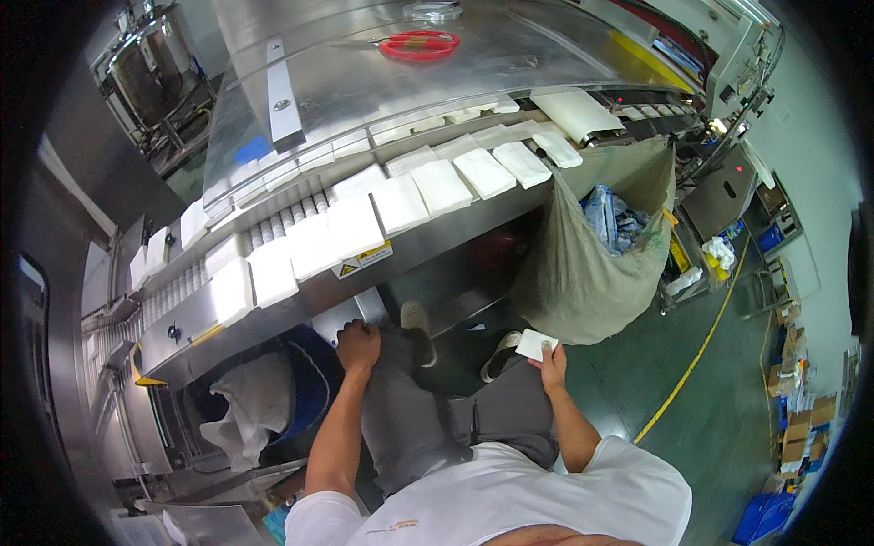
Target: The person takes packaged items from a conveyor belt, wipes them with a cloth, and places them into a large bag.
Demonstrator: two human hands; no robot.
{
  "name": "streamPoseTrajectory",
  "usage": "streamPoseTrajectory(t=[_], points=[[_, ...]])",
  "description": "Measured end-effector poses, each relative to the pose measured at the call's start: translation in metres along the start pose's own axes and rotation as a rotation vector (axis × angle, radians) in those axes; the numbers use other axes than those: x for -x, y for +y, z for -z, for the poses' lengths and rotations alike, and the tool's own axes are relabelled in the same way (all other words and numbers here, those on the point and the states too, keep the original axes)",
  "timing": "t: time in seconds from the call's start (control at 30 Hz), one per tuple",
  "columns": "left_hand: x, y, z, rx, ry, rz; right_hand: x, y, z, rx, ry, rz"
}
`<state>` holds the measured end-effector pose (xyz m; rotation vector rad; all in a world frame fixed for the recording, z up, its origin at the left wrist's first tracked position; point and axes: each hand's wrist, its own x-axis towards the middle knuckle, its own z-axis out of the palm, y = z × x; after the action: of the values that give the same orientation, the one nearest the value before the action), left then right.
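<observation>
Pinching a thin, square-cornered white piece [531, 343] beside the right knee, right hand [553, 366] is just under a sagging cloth sack [583, 282]; left hand [359, 346] is curled at the left knee (can't tell if it's gripping anything). Flat white rectangular pads [441, 186] line the steel conveyor [428, 238], smooth reflective metal cover [364, 96] behind.
</observation>
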<state>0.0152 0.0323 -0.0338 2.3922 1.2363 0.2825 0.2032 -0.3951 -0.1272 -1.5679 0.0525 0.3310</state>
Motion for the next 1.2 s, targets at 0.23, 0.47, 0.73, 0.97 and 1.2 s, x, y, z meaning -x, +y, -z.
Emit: streamPoseTrajectory(t=[0.23, 0.47, 0.73, 0.97, 1.2], points=[[0.001, 0.001, 0.0, -0.023, 0.024, 0.007, 0.001, 0.002, -0.001, 0.019, 0.014, 0.025], [0.003, 0.005, 0.001, -0.004, 0.037, 0.019, 0.001, -0.001, -0.001, -0.009, 0.006, 0.037], [-0.001, 0.004, 0.005, 0.0, -0.087, 0.08, 0.004, -0.004, -0.003, 0.007, 0.007, 0.023], [-0.003, 0.002, 0.002, -0.016, -0.058, 0.039, 0.002, 0.001, 0.001, 0.019, 0.016, 0.005], [-0.002, 0.005, 0.005, -0.004, -0.101, 0.085, 0.002, 0.002, 0.0, 0.044, 0.028, 0.029]])
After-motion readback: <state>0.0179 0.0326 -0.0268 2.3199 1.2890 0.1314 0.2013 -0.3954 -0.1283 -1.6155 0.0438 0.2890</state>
